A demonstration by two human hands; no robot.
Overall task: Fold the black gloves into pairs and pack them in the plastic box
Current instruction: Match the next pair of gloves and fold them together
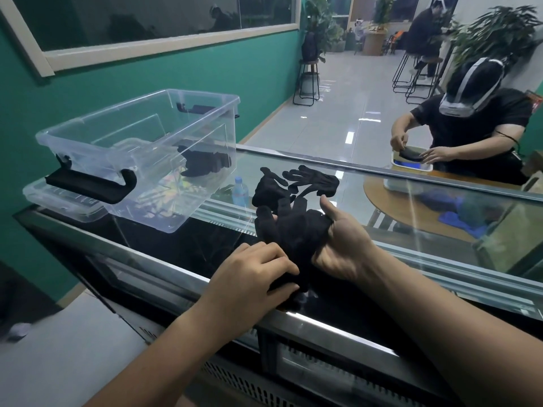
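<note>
**A:** ok so what's going on at the counter, how are they holding it?

**B:** Standing right by it. The person has one black glove [293, 230] stretched between both hands over the glass counter [411, 239], about the middle of the frame. The left hand [258, 271] sits on the near end of it with fingers curled, pinching the fabric against the thumb. The right hand [343, 245] is palm-up under the far side, thumb poking up beside the cloth. Its fingers are buried under the glove, so I honestly can't tell if they're curled or flat.

**A:** and the rest of the gloves?

**B:** A small heap of loose gloves [296, 182] lies on the glass just behind the held one, fingers splayed every which way. The plastic box [141, 136] is at the left of the frame, clear and open on top, with a black handle [91, 183] hanging off its near end. It's sitting on its clear lid [58, 198]. There's a dark bundle of gloves [205, 163] down in its right-hand end.

**A:** anything else around?

**B:** A water bottle [240, 190] shows through the glass between box and heap. At the right of the frame another person [470, 121] in a headset is bent over a table, handling something dark.
</note>
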